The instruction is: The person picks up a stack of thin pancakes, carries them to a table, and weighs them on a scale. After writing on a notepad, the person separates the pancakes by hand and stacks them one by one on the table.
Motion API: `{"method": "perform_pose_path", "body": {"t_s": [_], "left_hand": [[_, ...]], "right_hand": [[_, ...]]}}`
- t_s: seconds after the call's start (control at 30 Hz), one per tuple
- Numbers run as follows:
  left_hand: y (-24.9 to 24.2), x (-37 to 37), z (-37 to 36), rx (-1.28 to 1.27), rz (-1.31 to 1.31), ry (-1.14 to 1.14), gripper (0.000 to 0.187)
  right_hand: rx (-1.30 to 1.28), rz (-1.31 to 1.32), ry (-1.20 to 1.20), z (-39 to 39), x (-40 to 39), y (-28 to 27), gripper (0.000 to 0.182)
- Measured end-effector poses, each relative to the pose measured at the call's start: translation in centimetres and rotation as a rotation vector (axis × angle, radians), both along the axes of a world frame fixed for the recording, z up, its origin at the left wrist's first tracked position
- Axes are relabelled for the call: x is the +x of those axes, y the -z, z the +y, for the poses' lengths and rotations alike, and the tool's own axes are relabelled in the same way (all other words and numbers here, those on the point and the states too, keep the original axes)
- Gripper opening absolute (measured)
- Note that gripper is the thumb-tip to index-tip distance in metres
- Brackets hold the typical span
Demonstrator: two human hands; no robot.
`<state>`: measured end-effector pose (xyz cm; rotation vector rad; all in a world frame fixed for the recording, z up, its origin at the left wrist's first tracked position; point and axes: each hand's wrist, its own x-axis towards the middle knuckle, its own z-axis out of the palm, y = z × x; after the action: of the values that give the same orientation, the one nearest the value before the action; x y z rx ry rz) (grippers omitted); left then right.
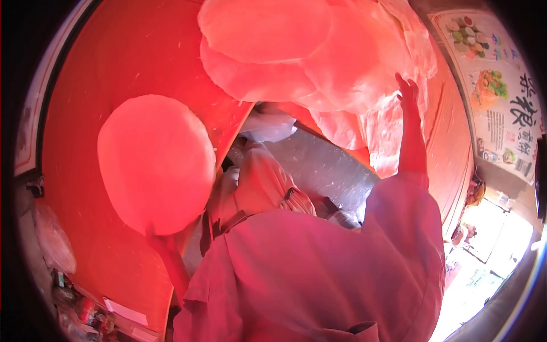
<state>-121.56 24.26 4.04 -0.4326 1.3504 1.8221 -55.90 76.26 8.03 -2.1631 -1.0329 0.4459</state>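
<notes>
A large round thin pancake [156, 162] shows over the red table at the left. At its near edge is my left hand [162, 242], closed on the rim, with a digit on top and the other fingers hidden beneath. On the right, my right hand [407, 91] reaches forward with its fingers apart, at the edge of a pile of similar pancakes [347, 57]. The pile's sheets overlap in broad layers, and some hang down in folds beside my forearm. Strong red light tints everything here.
The red tabletop [85, 188] runs along the left. A plastic bag [55, 239] and small packages [85, 310] lie at the lower left. A food poster [496, 97] hangs at the right above a bright opening. Grey floor [330, 162] shows between the table parts.
</notes>
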Motion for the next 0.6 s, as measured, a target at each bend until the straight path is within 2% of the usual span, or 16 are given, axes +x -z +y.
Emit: {"method": "perform_pose_path", "body": {"t_s": [0.07, 0.13, 0.27, 0.3, 0.33, 0.37, 0.4, 0.47, 0.5, 0.57, 0.6], "left_hand": [[1.1, -0.6, -1.2, 0.038, -0.001, 0.018, 0.051], [2.3, -1.4, -2.1, 0.087, -0.061, -0.001, 0.051], [3.7, -1.7, -3.3, -0.098, 0.237, 0.206, 0.052], [3.1, -1.2, -3.1, -0.137, 0.287, 0.258, 0.052], [3.4, -1.6, -3.8, -0.139, 0.317, 0.275, 0.053], [3.7, -2.0, -4.4, -0.141, 0.347, 0.292, 0.054], [6.0, -3.2, -6.3, -0.104, 0.352, 0.275, 0.054], [6.9, -4.1, -6.6, -0.094, 0.368, 0.326, 0.056], [5.9, -3.9, -5.9, -0.123, 0.383, 0.392, 0.056], [4.5, -3.2, -4.4, 0.0, 0.219, 0.358, 0.057], [4.0, -2.8, -3.7, 0.145, 0.037, 0.256, 0.057]], "right_hand": [[-0.098, 0.244, -0.046, 1.4, 1.0, -0.2, 0.044], [-0.156, 0.308, -0.16, 1.6, 1.2, -2.5, 0.032], [-0.09, 0.223, -0.257, 0.4, -4.1, -8.4, 0.022], [-0.069, 0.049, -0.469, 2.0, -2.4, -9.1, 0.024], [0.184, 0.296, -0.679, 2.3, -2.1, -10.0, 0.028], [0.276, 0.073, -0.878, 6.2, 0.9, -11.7, 0.028], [0.273, 0.088, -0.843, 5.7, 0.2, -15.3, 0.026], [0.276, 0.113, -0.779, 4.6, -4.7, -24.1, 0.023], [0.328, -0.003, -0.589, 4.8, -6.7, -26.9, 0.028], [0.419, 0.106, -0.484, 5.1, -5.2, -29.0, 0.028], [0.452, 0.194, -0.421, 5.5, -3.2, -29.1, 0.029]]}}
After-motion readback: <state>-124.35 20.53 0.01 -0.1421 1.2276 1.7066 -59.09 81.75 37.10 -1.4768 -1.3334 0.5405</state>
